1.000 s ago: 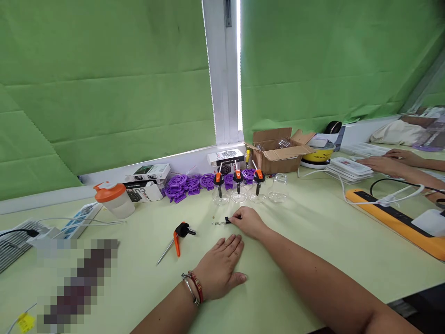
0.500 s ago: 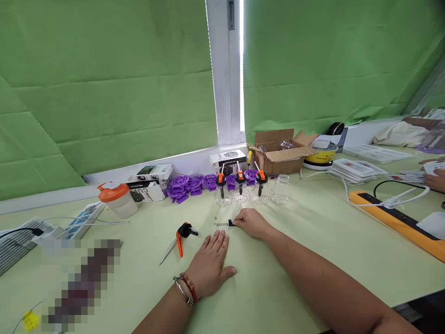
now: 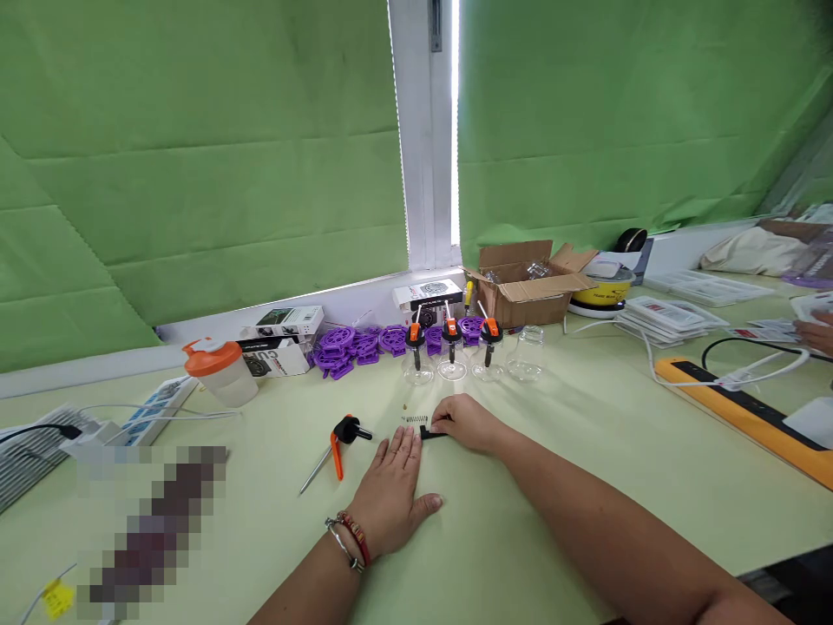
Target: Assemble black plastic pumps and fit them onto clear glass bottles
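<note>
Flat on the pale green table (image 3: 547,529) rests my left hand (image 3: 390,495), its fingers stretched out and holding nothing. My right hand (image 3: 465,423) pinches a small black plastic part (image 3: 429,432) low over the table, just beyond my left fingertips. A thin coil spring (image 3: 416,419) lies beside that part, with a tiny brass-coloured piece (image 3: 404,407) above it. Left of my hands is a black pump-like head (image 3: 348,430) with an orange lever (image 3: 337,458) and a metal rod (image 3: 315,471).
Several clear cups (image 3: 526,354) stand at the back, three with black-and-orange tops (image 3: 451,329). Purple plastic parts (image 3: 355,345), a cardboard box (image 3: 530,299) and an orange-lidded shaker (image 3: 221,371) are behind. An orange power strip (image 3: 748,425) lies right. Another person's hand (image 3: 816,334) shows at the right edge.
My right hand has brought the black part slightly nearer to me, from the spring's end to below it. The left hand stays flat in place.
</note>
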Demonstrator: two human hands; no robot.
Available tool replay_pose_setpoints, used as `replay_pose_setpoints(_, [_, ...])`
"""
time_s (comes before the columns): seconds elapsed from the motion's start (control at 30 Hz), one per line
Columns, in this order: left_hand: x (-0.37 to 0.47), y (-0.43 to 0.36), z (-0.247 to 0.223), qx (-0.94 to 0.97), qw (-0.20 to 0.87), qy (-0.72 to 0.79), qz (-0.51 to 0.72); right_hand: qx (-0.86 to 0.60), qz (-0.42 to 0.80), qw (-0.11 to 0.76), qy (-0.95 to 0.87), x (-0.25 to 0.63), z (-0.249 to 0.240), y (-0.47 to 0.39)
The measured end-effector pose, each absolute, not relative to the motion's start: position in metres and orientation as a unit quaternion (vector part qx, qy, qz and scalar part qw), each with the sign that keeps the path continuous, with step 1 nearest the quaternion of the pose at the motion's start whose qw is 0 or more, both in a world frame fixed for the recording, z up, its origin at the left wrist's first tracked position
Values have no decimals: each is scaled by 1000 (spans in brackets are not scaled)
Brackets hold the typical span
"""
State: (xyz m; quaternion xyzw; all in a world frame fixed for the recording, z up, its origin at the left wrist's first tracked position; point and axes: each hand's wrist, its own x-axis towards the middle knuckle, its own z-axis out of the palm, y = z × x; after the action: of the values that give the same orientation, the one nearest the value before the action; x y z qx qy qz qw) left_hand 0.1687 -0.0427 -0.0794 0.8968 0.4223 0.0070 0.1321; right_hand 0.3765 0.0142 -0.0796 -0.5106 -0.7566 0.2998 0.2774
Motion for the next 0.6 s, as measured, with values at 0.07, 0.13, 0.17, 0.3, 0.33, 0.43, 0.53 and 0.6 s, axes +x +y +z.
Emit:
replay_pose_setpoints(0.07, [169, -42, -80, 896, 133, 424, 13, -524, 280, 287, -751, 375, -81, 18])
replay_pose_setpoints(0.13, [168, -42, -81, 893, 138, 427, 17, -537, 261, 297, -745, 373, -83, 22])
replay_pose_setpoints(0.17, [168, -42, -81, 892, 141, 429, 20, -542, 256, 300, -742, 371, -84, 25])
replay_pose_setpoints(0.3, [168, -42, -79, 886, 157, 436, 26, -558, 253, 288, -736, 365, -89, 35])
replay_pose_setpoints(0.33, [168, -41, -79, 884, 161, 439, 28, -561, 254, 283, -735, 364, -90, 38])
replay_pose_setpoints(0.43, [167, -40, -76, 872, 180, 454, 30, -567, 251, 279, -733, 364, -93, 41])
replay_pose_setpoints(0.53, [165, -39, -74, 861, 202, 466, 36, -568, 244, 283, -733, 364, -92, 42])
replay_pose_setpoints(0.6, [163, -39, -73, 852, 218, 474, 51, -562, 244, 282, -738, 362, -90, 40])
